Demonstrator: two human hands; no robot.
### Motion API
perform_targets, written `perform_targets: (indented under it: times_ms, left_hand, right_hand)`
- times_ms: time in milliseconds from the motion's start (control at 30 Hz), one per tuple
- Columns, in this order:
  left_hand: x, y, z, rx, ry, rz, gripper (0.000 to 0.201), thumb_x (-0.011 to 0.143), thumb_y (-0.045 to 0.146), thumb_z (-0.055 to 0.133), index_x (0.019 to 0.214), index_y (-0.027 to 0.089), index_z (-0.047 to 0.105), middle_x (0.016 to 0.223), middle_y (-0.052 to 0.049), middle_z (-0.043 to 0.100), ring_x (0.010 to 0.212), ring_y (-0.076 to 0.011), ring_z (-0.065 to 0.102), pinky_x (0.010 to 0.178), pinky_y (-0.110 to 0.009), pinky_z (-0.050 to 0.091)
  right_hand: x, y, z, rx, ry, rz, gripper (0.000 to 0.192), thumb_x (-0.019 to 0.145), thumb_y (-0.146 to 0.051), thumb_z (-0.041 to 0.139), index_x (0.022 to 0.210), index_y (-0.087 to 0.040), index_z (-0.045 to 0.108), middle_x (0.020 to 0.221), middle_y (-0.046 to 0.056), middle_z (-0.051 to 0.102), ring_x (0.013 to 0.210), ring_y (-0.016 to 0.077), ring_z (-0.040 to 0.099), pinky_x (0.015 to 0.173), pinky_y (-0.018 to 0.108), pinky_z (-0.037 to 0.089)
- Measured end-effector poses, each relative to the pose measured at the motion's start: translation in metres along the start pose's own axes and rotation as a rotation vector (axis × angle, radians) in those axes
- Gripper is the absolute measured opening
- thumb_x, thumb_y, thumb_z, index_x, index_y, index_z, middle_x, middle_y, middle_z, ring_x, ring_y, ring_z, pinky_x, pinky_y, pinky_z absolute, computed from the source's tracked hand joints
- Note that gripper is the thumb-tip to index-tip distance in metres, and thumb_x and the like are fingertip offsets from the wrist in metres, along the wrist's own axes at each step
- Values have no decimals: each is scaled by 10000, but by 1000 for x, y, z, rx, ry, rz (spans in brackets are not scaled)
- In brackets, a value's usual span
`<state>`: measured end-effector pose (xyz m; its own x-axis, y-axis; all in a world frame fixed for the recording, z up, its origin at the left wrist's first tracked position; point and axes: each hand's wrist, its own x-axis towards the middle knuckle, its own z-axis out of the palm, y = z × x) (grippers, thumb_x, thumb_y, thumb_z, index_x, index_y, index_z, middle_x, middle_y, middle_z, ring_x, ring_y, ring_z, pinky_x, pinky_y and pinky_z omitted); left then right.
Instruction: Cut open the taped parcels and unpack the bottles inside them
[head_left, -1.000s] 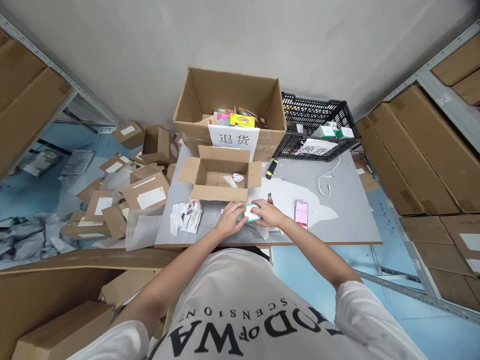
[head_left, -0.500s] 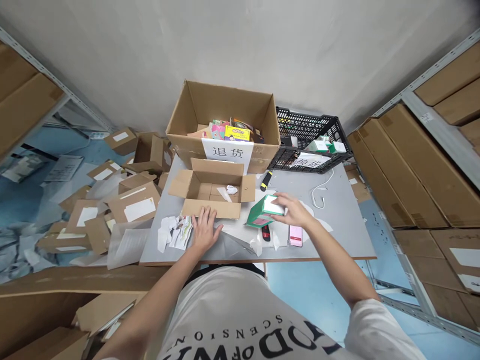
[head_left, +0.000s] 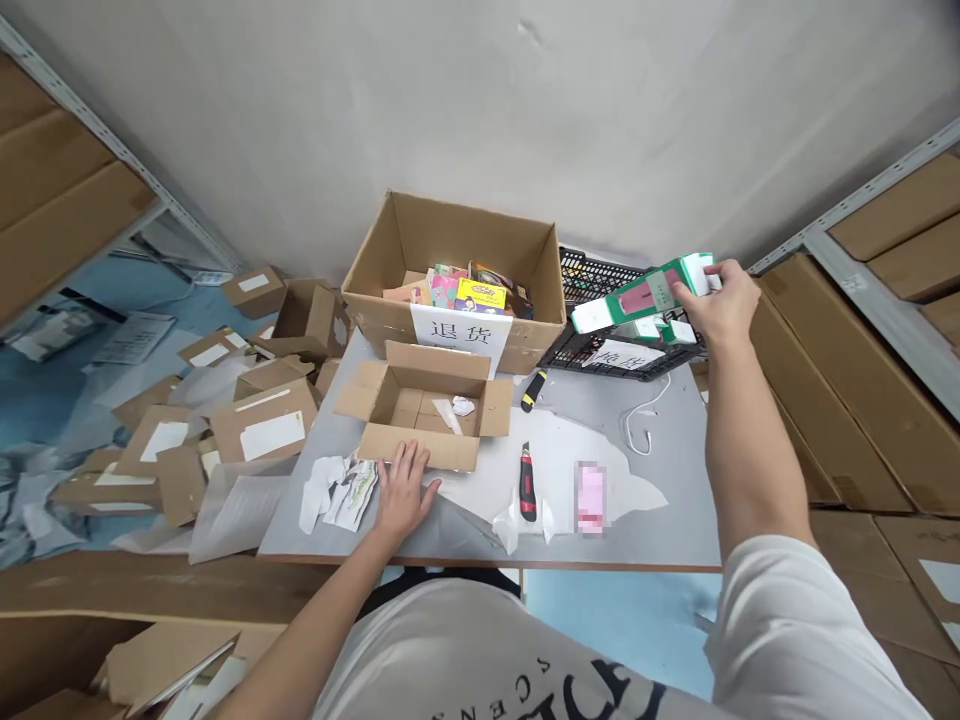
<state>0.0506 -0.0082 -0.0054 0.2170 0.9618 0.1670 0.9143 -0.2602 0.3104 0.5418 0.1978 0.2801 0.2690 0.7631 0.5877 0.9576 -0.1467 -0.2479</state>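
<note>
My right hand grips one end of a long green and white box with a pink panel. It holds the box over the black plastic crate, in which other green and white boxes lie. My left hand rests with fingers spread against the near flap of a small open cardboard carton. Inside that carton lie a crumpled bit of white paper and a pale strip. Crumpled paper and wrappers lie left of my left hand.
A large carton holding colourful boxes stands behind the small one. On the table are a red-black utility knife, a yellow-black cutter, a pink-screened phone and a white cable. Cartons fill the floor at left and shelves at right.
My right hand has carried the green and white box from the table's middle up and right, over the black crate. My left hand stays at the small carton. The red-black knife is now uncovered.
</note>
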Motion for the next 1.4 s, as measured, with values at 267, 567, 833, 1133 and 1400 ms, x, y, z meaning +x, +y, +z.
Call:
perform_targets:
  times_ms: [267,567,833,1133,1400]
  left_hand:
    - [3,2,0,2,9,-19,495,881,416,440,1284,137,515,1415,-209,430,1360,-368,310,1054,-644,188]
    - [1,3,-5,26,-28,-42,486,869,410,458,1288,170,508,1410,-187,447,1346,-354,340,1066,-626,185]
    - [1,4,-2,28,-19,-49,502,872,430,450,1282,148,514,1406,-196,448,1343,-358,342,1073,-616,181]
    - [-1,3,-2,43,-46,-53,529,866,445,461,1305,152,500,1421,-194,431,1347,-364,334,1066,-625,186]
    - [3,4,-10,41,-77,-36,540,856,449,475,1316,166,492,1424,-195,427,1345,-348,343,1081,-622,152]
  right_hand:
    - [36,34,92,-87,-22,227,457,633,-429,674,973,-144,565,898,111,585,891,277,539,845,451,418]
    - [55,20,122,-76,-36,216,469,677,-430,661,1029,-134,567,909,129,588,903,289,545,861,475,412]
    - [-5,43,164,-172,-251,341,463,711,-476,638,1025,-144,567,906,130,613,905,281,561,851,417,428]
    - [-18,44,193,-239,-461,473,526,735,-473,649,1141,-157,537,1120,198,588,1101,333,502,879,467,422]
    - [-25,36,175,-182,-511,460,722,702,-561,628,1277,-163,449,1342,231,394,1224,396,362,947,569,332]
